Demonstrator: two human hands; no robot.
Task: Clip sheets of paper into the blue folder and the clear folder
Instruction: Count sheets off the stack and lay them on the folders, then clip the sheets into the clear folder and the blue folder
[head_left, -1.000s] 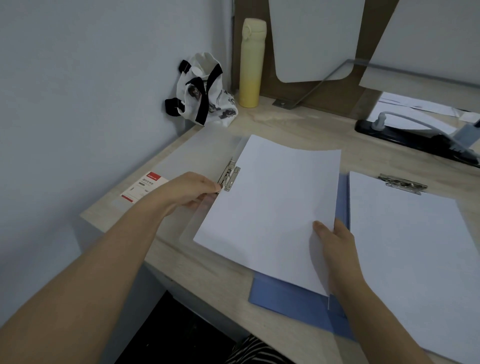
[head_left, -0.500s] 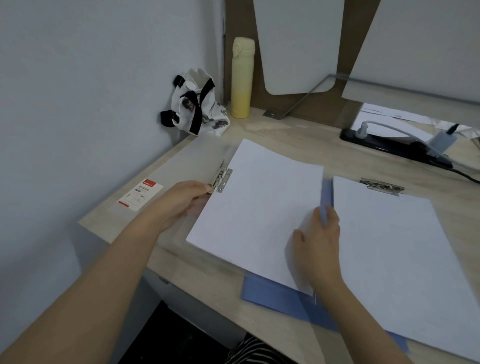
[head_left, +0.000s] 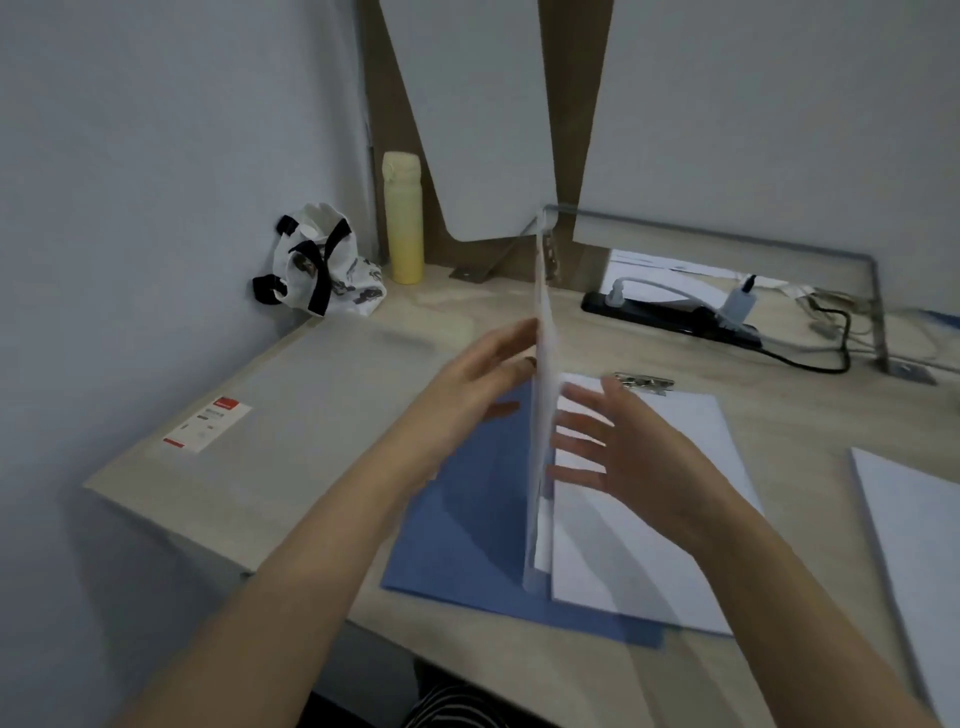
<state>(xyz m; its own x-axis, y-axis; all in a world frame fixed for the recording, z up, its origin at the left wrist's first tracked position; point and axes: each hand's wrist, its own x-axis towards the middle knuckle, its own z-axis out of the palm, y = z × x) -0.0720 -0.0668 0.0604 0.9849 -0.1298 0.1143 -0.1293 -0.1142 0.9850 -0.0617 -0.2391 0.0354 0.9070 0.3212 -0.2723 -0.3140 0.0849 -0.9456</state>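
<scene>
1. Red and white are the colours of the only label (head_left: 208, 423) seen. It is stuck on the flat half of the clear folder (head_left: 343, 384), at the left of the desk (head_left: 779, 415), and its print is too small to be read.
2. The left hand (head_left: 483, 379) is held wide open with straight fingers at the left face of an upright leaf (head_left: 541, 426), which is seen edge-on. Because of blur, it cannot be told whether the leaf is touched.
3. The right hand (head_left: 623, 441) is likewise spread flat just beside the leaf's right face, with nothing gripped.
4. The leaf is made up of clear plastic and white paper, and it stands between the two hands, over the blue folder (head_left: 467, 519).
5. The blue folder is laid open on the desk beneath both hands. A white sheet (head_left: 665, 509) is held in its right half under a metal clip (head_left: 644, 382).
6. A yellow bottle (head_left: 402, 218) and a black-and-white bag (head_left: 317, 265) are placed at the back corner. A black power strip (head_left: 675, 317) lies further right, and a paper stack (head_left: 924, 519) is seen at the right edge.
</scene>
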